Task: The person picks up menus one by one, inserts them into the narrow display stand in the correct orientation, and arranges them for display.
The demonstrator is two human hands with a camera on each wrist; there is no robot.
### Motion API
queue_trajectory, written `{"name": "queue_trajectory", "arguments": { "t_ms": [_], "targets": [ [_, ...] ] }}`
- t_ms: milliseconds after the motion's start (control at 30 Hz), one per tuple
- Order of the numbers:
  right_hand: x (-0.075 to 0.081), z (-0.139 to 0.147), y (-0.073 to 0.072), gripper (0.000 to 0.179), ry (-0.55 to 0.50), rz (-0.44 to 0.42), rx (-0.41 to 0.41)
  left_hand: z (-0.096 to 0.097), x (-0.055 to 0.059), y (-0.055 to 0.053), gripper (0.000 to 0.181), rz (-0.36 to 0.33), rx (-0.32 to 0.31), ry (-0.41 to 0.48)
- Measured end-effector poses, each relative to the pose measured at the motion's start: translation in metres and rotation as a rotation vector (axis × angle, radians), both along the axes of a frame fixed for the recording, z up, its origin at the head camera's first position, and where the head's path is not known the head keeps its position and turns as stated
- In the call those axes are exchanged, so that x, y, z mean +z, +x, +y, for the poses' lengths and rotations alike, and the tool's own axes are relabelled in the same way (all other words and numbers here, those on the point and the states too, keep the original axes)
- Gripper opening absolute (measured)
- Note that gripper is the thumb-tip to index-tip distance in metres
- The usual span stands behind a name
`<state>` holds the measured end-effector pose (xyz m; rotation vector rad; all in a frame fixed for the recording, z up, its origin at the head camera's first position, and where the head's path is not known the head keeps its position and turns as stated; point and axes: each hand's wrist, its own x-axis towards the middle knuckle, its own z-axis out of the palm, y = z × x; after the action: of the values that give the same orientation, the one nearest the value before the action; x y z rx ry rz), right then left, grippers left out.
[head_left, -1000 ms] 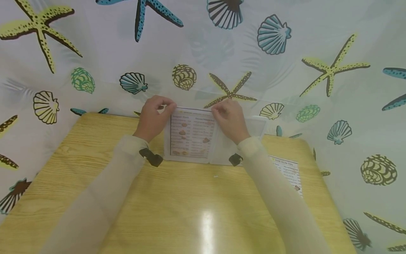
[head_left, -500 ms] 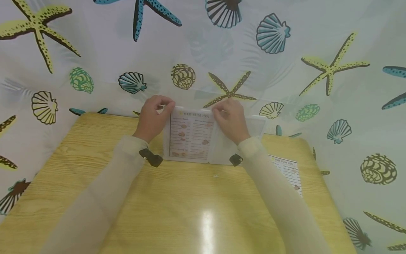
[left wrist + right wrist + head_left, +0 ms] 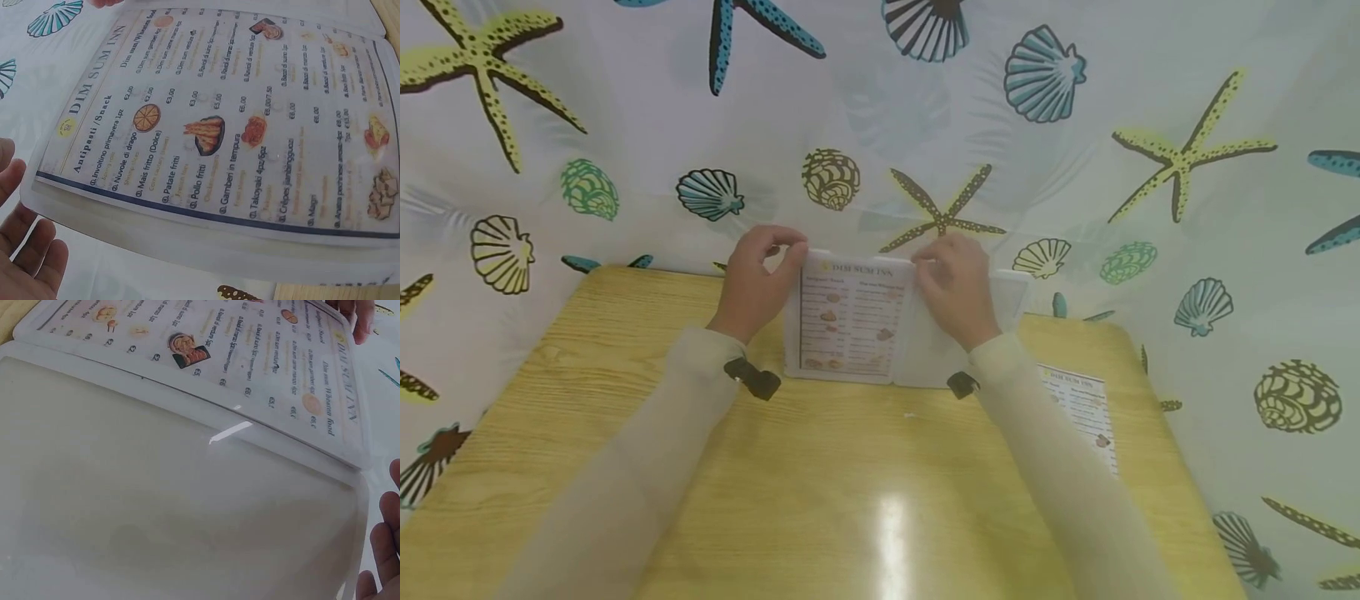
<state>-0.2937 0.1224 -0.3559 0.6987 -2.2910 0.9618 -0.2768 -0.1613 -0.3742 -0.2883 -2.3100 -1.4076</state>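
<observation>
An open clear plastic menu cover (image 3: 906, 367) lies near the table's back edge. In its left panel sits a printed menu sheet (image 3: 850, 317) headed "DIM SUM INN"; the right panel (image 3: 175, 506) shows no sheet. At the top left corner of the cover, my left hand (image 3: 756, 283) pinches with thumb and index finger. My right hand (image 3: 958, 287) is over the top of the right panel beside the fold. Its fingers (image 3: 384, 544) are loosely bent and apart from the cover's edge in the right wrist view, holding nothing visible.
A second menu sheet (image 3: 1078, 408) lies on the table (image 3: 790, 483) to the right, partly under my right forearm. A tiny white scrap (image 3: 910, 415) is in front of the cover. A curtain (image 3: 910, 125) with shells and starfish hangs behind.
The sheet has slid down into the left panel, so its heading shows under the top edge. My right hand has moved slightly right, off the sheet's top corner. The left hand stays at its corner.
</observation>
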Motion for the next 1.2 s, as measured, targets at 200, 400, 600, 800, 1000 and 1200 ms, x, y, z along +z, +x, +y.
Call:
{"name": "queue_trajectory", "arguments": {
  "t_ms": [200,400,600,800,1000,1200],
  "targets": [
    [-0.009,0.013,0.015,0.011,-0.058,0.064,0.026,0.001,-0.002,0.011,0.042,-0.045,0.032,0.048],
    [-0.020,0.026,0.032,0.015,-0.116,0.075,0.067,-0.002,-0.009,0.025,0.042,0.021,0.039,0.017],
    [-0.034,0.035,0.048,0.021,-0.153,0.062,0.080,-0.004,-0.015,0.044,0.039,0.077,0.040,-0.023],
    [-0.049,0.042,0.060,0.021,-0.181,0.010,0.070,-0.005,-0.023,0.063,0.039,0.083,0.017,-0.033],
    [-0.062,0.050,0.069,0.021,-0.232,-0.017,0.056,-0.008,-0.038,0.072,0.043,0.032,0.018,-0.033],
    [-0.070,0.053,0.077,0.023,-0.269,-0.078,0.011,-0.012,-0.060,0.070,0.044,-0.009,-0.024,-0.021]
  ]
}}
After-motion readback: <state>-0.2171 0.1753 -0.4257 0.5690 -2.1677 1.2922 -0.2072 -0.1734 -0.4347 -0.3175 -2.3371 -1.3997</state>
